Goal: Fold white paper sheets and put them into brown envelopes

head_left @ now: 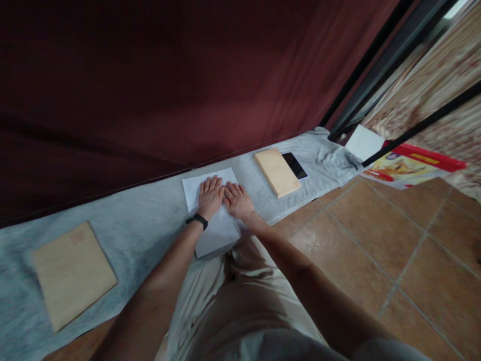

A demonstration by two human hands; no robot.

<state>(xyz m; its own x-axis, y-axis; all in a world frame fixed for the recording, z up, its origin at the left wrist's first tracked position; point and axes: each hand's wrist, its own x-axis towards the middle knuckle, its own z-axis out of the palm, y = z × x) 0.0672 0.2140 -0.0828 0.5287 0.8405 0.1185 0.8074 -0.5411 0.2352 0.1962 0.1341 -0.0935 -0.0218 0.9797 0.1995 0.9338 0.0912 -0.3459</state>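
A white sheet of paper (216, 230) lies on a grey cloth (143, 225) spread along the floor. My left hand (210, 197), with a black band on its wrist, rests flat on the sheet, fingers together. Beside it, touching, my right hand (237, 200) also presses flat on the paper. Neither hand holds anything.
A brown envelope (71, 273) lies on the cloth at the left. To the right lie a tan stack of envelopes (277, 172) and a dark phone (295, 165). A dark red curtain hangs behind. Brown floor tiles, a white sheet (364, 142) and a red-yellow package (408, 168) are at right.
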